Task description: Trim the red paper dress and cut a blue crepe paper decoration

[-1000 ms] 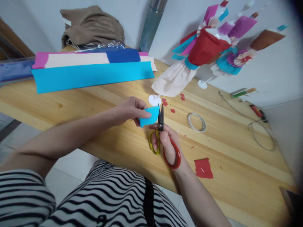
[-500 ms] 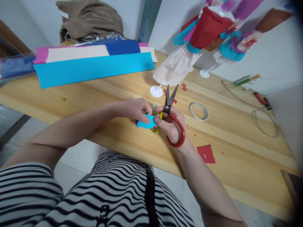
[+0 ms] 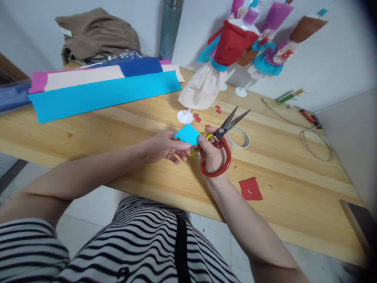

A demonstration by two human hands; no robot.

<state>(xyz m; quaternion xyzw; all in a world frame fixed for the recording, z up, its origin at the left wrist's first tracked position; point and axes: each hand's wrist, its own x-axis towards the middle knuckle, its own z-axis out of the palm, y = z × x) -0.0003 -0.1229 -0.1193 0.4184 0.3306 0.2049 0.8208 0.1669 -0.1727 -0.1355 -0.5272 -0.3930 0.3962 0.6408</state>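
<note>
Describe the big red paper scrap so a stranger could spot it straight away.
On the wooden table, find the right hand holding the scissors. Right of that wrist lies a flat, roughly square red scrap. It has a pale mark and dwarfs the red bits nearby.

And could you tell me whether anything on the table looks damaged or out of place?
Only minor things: the red square of paper on the wooden table has ragged edges and a pale mark, perhaps a slit, and a tiny red paper scrap, likely an offcut, lies loose beside it. Nothing looks spilled or knocked over.
</note>
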